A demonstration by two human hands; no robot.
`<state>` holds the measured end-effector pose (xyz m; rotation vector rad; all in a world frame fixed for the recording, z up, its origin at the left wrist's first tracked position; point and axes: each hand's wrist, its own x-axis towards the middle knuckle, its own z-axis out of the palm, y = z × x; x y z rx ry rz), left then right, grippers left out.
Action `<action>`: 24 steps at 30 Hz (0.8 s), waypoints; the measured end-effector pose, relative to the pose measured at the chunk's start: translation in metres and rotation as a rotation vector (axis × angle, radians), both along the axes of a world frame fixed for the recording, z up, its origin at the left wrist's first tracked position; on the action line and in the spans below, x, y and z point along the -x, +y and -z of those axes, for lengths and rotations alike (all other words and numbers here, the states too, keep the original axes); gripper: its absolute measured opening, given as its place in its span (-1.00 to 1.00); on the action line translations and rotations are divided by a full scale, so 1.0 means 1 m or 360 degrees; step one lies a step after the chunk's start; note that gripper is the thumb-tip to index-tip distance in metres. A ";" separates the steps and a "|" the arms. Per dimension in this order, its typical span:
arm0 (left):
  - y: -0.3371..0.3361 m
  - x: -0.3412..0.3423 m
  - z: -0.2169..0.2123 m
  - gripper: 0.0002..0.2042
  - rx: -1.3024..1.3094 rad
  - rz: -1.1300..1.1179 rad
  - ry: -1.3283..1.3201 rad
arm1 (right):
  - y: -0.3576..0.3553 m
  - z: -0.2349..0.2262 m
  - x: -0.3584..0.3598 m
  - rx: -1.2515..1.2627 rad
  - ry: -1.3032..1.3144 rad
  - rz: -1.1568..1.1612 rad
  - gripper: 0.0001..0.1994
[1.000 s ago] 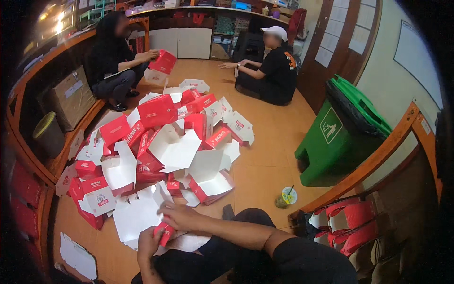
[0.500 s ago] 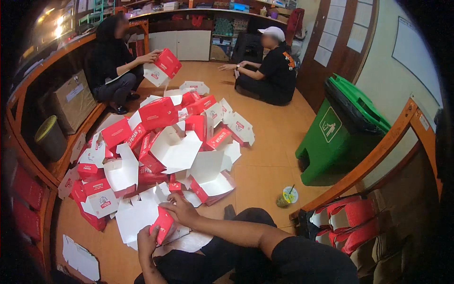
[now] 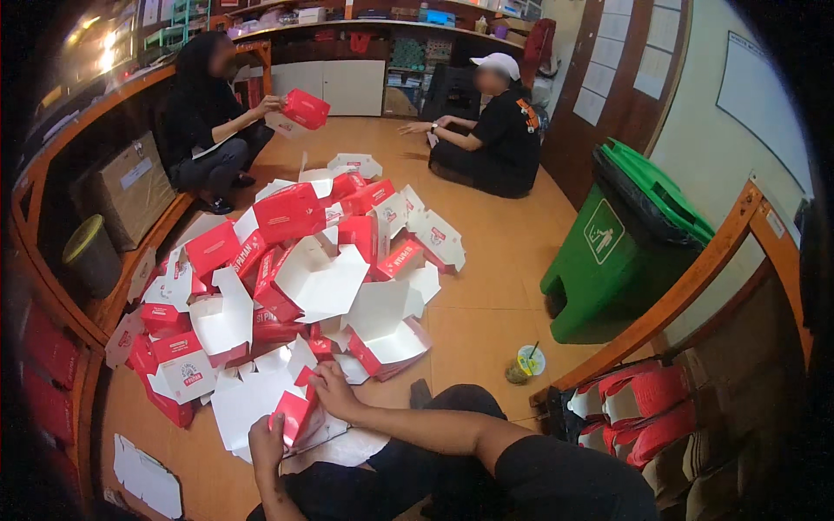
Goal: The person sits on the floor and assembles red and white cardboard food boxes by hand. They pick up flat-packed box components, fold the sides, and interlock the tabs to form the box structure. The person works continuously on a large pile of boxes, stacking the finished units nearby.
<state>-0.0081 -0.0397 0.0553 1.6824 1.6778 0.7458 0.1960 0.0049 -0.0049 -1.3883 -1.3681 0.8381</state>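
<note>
A red-and-white cardboard food box, partly folded, is between my hands close to my lap, its large white inner panel spread out toward the pile. My left hand pinches the near left edge of its red side, thumb up. My right hand grips a red flap at the right corner, fingers bent around it. Just beyond lies a heap of folded red-and-white boxes, among them one open box with its white inside facing up and another open box to the left.
Across the heap, one person squats holding a red box; another person sits on the floor. A green wheeled bin and a drink cup are to the right. A flat white sheet lies at left.
The red side of my box has tilted more upright, and my right hand has pulled its flap slightly up. The squatting person's box has turned flatter.
</note>
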 end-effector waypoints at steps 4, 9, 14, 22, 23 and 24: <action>-0.007 0.006 0.002 -0.58 0.0198 0.0167 -0.0003 | -0.014 -0.024 0.000 -0.0723 -0.0485 -0.0543 -0.77; -0.007 -0.002 -0.003 -0.65 0.0107 0.0204 -0.0049 | -0.020 -0.041 0.001 -0.0448 -0.0453 -0.0319 -0.79; -0.010 -0.012 -0.012 -0.64 0.0045 0.0226 -0.0015 | -0.017 -0.034 -0.010 -0.0268 -0.0441 -0.0984 -0.76; -0.023 -0.030 -0.031 -0.73 0.0142 0.0036 -0.1005 | -0.013 -0.043 -0.005 0.0134 -0.0083 -0.0479 -0.80; -0.017 -0.021 -0.017 -0.67 -0.0073 -0.0158 -0.0818 | -0.009 -0.049 -0.007 0.0333 0.0033 -0.0479 -0.82; -0.003 -0.008 0.010 -0.60 -0.0286 -0.0334 -0.0636 | -0.006 -0.045 -0.010 0.0160 0.0111 -0.0384 -0.91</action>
